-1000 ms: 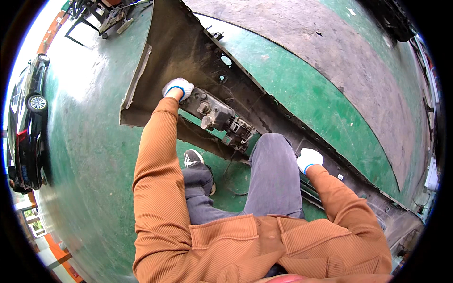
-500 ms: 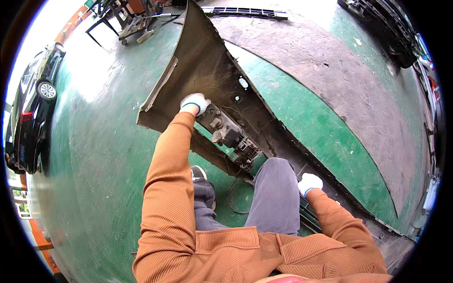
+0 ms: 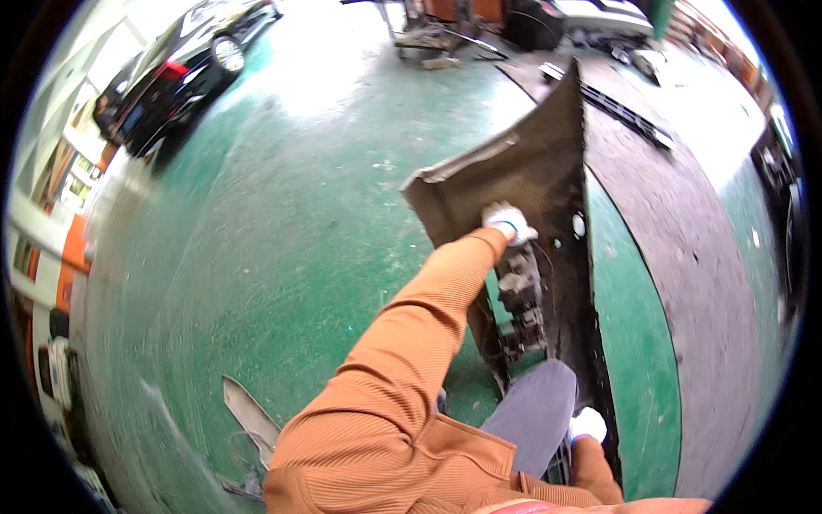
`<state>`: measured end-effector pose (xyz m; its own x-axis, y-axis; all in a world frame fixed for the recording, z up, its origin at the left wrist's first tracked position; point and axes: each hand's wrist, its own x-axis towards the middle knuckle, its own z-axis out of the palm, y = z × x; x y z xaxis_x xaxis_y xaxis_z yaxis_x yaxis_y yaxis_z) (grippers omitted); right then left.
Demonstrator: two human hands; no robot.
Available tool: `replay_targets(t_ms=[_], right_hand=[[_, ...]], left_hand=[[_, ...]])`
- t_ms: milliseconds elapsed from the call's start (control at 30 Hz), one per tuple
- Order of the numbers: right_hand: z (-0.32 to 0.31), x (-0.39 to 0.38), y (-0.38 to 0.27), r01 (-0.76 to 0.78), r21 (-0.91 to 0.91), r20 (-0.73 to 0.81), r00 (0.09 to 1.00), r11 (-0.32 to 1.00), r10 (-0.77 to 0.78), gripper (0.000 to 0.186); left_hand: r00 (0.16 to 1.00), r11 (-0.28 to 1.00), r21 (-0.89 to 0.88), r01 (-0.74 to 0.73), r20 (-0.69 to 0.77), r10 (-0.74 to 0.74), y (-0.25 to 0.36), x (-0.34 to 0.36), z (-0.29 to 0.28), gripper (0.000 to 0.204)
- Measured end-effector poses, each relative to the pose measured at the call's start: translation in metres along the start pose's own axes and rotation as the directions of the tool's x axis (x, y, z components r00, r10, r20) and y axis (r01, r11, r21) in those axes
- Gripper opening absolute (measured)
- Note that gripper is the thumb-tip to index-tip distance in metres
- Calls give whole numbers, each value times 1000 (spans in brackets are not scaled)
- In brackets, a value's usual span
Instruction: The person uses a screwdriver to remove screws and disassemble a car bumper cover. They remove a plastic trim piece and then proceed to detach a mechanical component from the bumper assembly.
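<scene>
A dark car bumper cover [image 3: 556,176] lies before me with its hollow inner side facing up and its wide end pointing away. A headlight-like lamp unit [image 3: 522,287] with sockets on its back sits at an opening in the cover. At the unit's far end is my left hand [image 3: 511,221] in a white glove, its fingers curled and blurred. My right hand [image 3: 588,424], also gloved and rounded into a fist, rests on the cover's near part beside my knee. What lies beneath its fingers is hidden.
A long black grille strip [image 3: 621,111] lies beyond the cover on a grey floor area [image 3: 685,248]. A wheeled stand [image 3: 432,34] is at the far side. A black car [image 3: 184,73] stands far left. A grey trim piece [image 3: 248,411] lies at lower left.
My view has swung left, so the bumper cover and both hands appear farther right. My left hand remains at the lamp unit's end, and my right hand stays beside my knee.
</scene>
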<state>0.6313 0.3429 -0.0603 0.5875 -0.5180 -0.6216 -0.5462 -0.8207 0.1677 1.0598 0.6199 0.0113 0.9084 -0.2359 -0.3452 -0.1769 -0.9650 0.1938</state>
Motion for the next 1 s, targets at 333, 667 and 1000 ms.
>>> replay_targets(t_ms=[333, 667, 1000], right_hand=[[2, 23, 10, 5, -42, -49, 999, 999, -7, 62], [11, 25, 11, 5, -38, -101, 995, 999, -9, 63], [17, 32, 9, 59, -90, -130, 989, 994, -70, 54]], left_hand=[[977, 973, -101, 209, -8, -211, 9, 12, 12, 69], [980, 967, -182, 179, -57, -193, 2, 0, 11, 72], [991, 934, -352, -67, -128, 23, -13, -4, 16, 64]])
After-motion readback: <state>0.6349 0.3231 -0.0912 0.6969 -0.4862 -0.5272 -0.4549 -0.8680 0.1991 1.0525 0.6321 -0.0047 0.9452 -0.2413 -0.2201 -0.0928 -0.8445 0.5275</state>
